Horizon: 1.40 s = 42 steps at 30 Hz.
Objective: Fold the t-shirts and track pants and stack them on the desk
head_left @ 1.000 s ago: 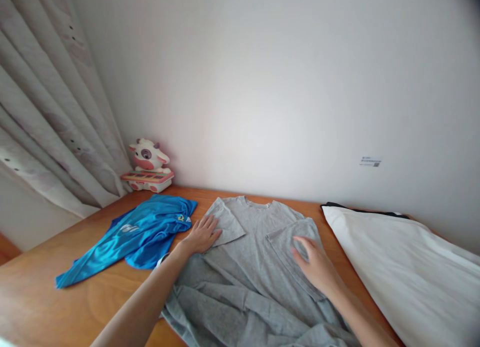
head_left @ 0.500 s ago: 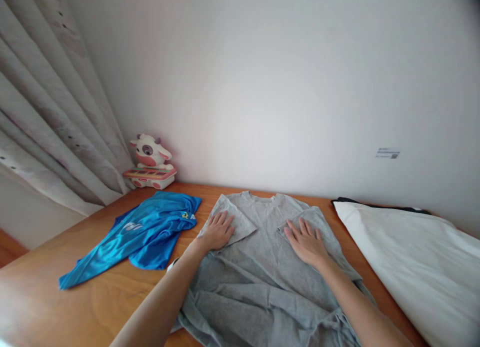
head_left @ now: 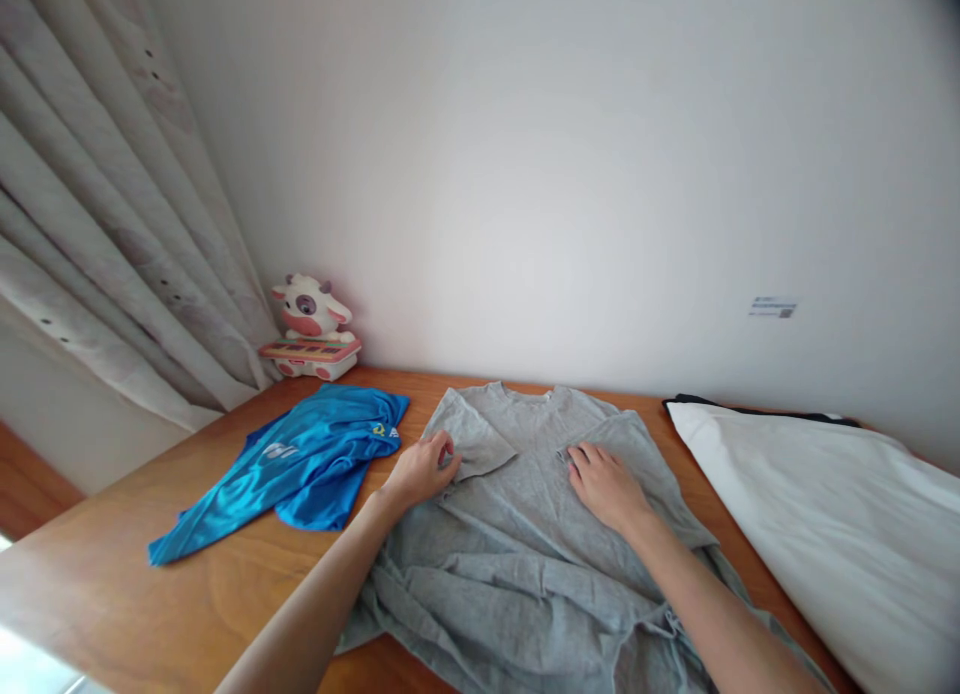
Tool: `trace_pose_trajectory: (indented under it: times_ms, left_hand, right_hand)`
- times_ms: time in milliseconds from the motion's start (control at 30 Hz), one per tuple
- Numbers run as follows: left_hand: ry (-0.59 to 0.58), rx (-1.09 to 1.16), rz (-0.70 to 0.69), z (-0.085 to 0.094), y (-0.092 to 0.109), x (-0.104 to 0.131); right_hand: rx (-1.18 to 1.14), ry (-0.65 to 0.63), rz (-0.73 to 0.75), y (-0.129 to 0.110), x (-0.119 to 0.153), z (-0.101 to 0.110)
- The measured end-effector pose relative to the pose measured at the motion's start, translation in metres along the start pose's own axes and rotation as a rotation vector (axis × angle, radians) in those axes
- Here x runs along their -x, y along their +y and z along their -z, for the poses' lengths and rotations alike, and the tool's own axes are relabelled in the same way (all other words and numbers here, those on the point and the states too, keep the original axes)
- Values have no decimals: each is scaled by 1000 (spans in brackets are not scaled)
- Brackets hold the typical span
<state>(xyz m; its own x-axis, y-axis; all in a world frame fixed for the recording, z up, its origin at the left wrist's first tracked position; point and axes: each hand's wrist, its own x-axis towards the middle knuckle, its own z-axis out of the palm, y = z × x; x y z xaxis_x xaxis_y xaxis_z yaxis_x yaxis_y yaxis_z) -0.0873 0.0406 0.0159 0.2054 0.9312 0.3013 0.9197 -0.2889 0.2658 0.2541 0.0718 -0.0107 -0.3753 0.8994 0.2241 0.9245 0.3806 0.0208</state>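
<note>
A grey T-shirt (head_left: pixel 525 494) lies on the wooden table, its collar toward the wall and both sleeves folded inward over the front. Its lower part is bunched in loose wrinkles. At the left sleeve is my left hand (head_left: pixel 425 468), fingers curled with a gap between thumb and forefinger, nothing seen in it. My right hand (head_left: pixel 606 484) rests on the right folded sleeve, near its hem, with fingers bent and close together; whether they pinch cloth is hidden.
A blue shirt (head_left: pixel 300 454) lies crumpled at the left. Behind it, a toy cow with a keyboard (head_left: pixel 311 344) stands by the curtain (head_left: pixel 112 194). White cloth with a black edge (head_left: pixel 810 504) covers the right side. The wall (head_left: pixel 525 174) rises behind the table (head_left: pixel 150 614).
Both hands were flat with spread fingers; now their fingers are bent. My left hand has lifted slightly off the sleeve. The view has shifted a little to the left.
</note>
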Motion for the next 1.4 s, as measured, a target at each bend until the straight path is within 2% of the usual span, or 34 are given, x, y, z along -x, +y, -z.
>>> trace_pose_trajectory:
  times_ms: [133, 233, 300, 400, 500, 600, 700, 1033, 1233, 1400]
  left_hand:
    - [-241, 22, -71, 21, 3, 18]
    - [-357, 0, -10, 32, 14, 19]
    - [-385, -23, 15, 36, 27, 15]
    - [-268, -3, -53, 29, 51, 10]
    - [-161, 61, -154, 6, 68, 8]
    - [-199, 53, -146, -20, 71, 10]
    - [-257, 11, -144, -33, 65, 9]
    - [-215, 44, -194, -34, 58, -2]
    - [-143, 104, -240, -31, 61, 6]
    - [-109, 227, -220, -29, 67, 6]
  right_hand:
    - [-3, -21, -7, -7, 5, 1]
    - [-21, -22, -6, -8, 12, 2]
    - [-39, -18, -4, -8, 17, 3]
    - [-72, -5, -3, -6, 25, 0]
    - [-139, 62, 4, -2, 34, -8]
    - [-203, 119, 0, 3, 38, -16]
    - [-238, 128, 11, 8, 35, -20]
    - [-318, 127, -28, 11, 23, -13]
    - [-521, 223, -26, 16, 27, -12]
    - [-682, 376, -70, 19, 35, 4]
